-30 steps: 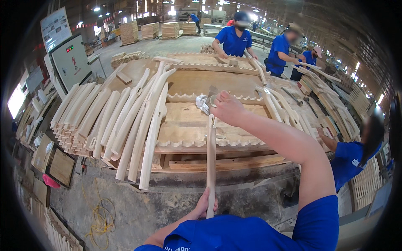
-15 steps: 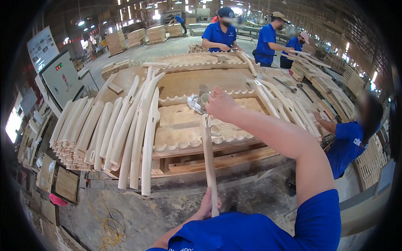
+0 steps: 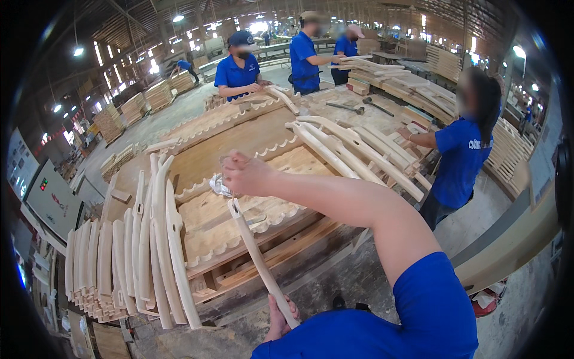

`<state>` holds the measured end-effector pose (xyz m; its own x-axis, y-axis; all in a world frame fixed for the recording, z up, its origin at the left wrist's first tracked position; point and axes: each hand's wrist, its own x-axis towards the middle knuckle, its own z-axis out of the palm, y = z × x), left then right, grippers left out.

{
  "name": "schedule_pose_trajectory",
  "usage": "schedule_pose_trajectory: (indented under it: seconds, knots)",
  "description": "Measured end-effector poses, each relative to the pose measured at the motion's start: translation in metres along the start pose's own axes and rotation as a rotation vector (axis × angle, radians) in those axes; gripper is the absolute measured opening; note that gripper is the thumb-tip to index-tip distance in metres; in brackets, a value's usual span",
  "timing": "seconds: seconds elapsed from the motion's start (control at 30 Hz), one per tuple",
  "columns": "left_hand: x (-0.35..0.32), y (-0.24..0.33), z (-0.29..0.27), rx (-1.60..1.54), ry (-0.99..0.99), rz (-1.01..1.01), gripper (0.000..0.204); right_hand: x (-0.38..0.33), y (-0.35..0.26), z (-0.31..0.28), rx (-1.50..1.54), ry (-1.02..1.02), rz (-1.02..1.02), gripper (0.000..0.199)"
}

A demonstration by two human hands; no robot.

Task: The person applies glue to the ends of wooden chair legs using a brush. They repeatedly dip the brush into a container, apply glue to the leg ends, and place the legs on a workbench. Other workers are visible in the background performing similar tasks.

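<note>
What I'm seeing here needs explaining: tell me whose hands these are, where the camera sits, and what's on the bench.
No robot here: these are a person's bare hands, seen by a wide fisheye camera worn on the head, which bends straight edges. The left hand holds a slim wooden piece near its lower end. The right hand is beyond its upper end; what it holds, if anything, is unclear. Beside it is something crumpled and white. The bench carries scalloped strips, and curved wooden pieces lie along both sides.
</note>
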<state>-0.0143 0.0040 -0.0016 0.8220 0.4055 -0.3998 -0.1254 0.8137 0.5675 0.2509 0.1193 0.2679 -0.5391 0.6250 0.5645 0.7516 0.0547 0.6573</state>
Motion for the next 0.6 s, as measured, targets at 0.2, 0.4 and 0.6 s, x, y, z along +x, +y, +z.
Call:
schedule_pose_trajectory:
  seconds: [0.2, 0.4, 0.6]
  knots:
    - [-0.004, 0.005, 0.001, -0.025, -0.011, -0.015, 0.062, -0.067, 0.005, 0.007, 0.325, 0.02, 0.557, 0.013]
    - [0.001, 0.001, -0.004, -0.084, -0.024, -0.048, 0.056, -0.117, -0.036, 0.03, 0.711, -0.192, 1.006, 0.015]
    - [0.003, -0.002, -0.005, -0.066, -0.066, 0.01, 0.057, -0.112, -0.045, 0.045, 0.711, -0.134, 1.001, 0.012]
